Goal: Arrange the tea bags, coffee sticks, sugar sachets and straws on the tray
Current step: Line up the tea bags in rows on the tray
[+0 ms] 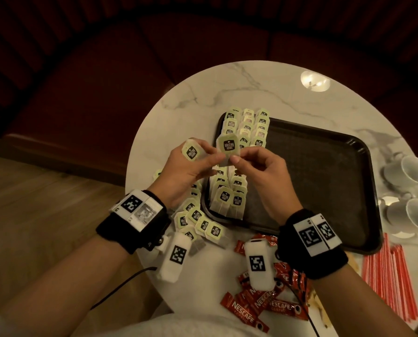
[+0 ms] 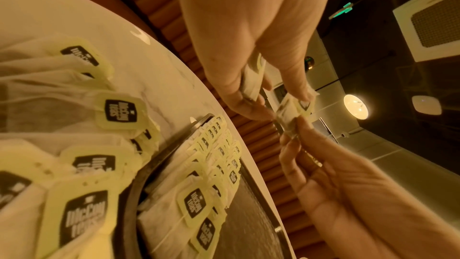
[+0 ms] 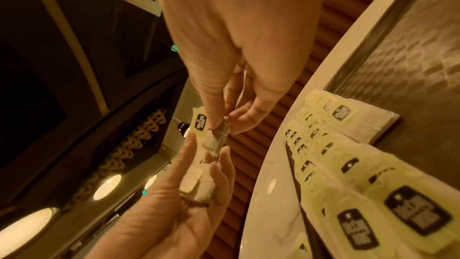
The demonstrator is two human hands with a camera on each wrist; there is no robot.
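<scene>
Above the left part of the black tray point(image 1: 324, 181), my right hand point(image 1: 237, 158) pinches a green-tagged tea bag point(image 1: 228, 145) by its lower edge. My left hand point(image 1: 209, 155) touches that same bag with its fingertips and holds a second tea bag point(image 1: 191, 152) in its curled fingers. In the right wrist view the pinched tea bag point(image 3: 216, 141) hangs over the left palm, where the second tea bag point(image 3: 196, 186) lies. Rows of tea bags point(image 1: 248, 128) line the tray's left side. Loose tea bags point(image 1: 198, 221) lie left of the tray.
Red coffee sticks point(image 1: 259, 305) lie scattered at the near table edge under my right wrist. Red-striped straws point(image 1: 389, 276) lie at the near right. Two white cups point(image 1: 412, 171) stand right of the tray. The round marble table point(image 1: 227, 93) ends close on the left.
</scene>
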